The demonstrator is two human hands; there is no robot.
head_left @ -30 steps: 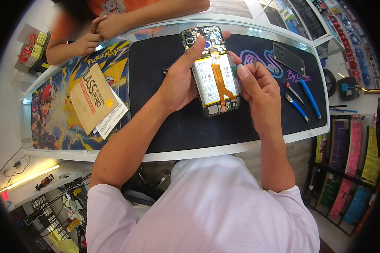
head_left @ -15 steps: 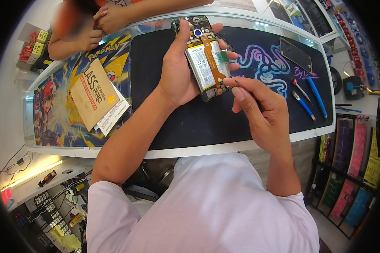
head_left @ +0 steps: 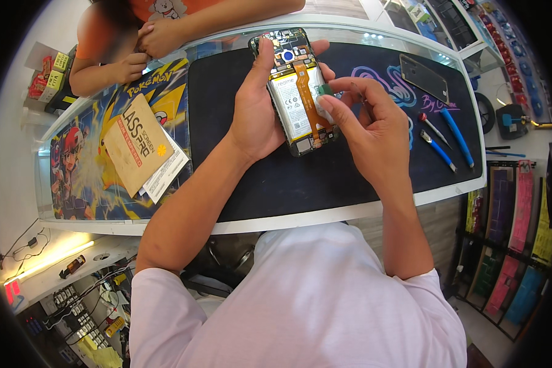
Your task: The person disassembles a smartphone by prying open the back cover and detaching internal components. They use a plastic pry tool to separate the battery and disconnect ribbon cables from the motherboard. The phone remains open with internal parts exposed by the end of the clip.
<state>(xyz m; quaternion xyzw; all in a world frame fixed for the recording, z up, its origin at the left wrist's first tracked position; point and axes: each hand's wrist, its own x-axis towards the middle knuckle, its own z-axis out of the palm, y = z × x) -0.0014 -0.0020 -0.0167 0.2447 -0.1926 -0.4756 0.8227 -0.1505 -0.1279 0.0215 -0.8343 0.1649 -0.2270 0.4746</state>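
My left hand (head_left: 257, 107) is wrapped round an opened smartphone (head_left: 286, 69), its inside facing up over the desk mat. A white battery (head_left: 293, 110) fills its middle, and an orange flex cable (head_left: 306, 98) runs lengthwise over it. At the battery's right edge sticks up a green tab (head_left: 325, 90). My right hand (head_left: 371, 119) is closed, thumb and forefinger at this tab and seemingly pinching it. A thin dark tool (head_left: 365, 103) is tucked among the right fingers; its kind is unclear.
Two blue-handled tools (head_left: 438, 152) and a red-tipped one (head_left: 434, 129) lie at the right of the black mat (head_left: 257, 190). Beyond them rests a dark phone panel (head_left: 424, 80). A brown envelope (head_left: 135, 147) with papers is at left. Another person's clasped hands (head_left: 159, 38) are across the counter.
My right hand has moved from the phone's lower end up to the green tab, and the thin tool has shifted back into its fingers. The left hand still holds the phone.
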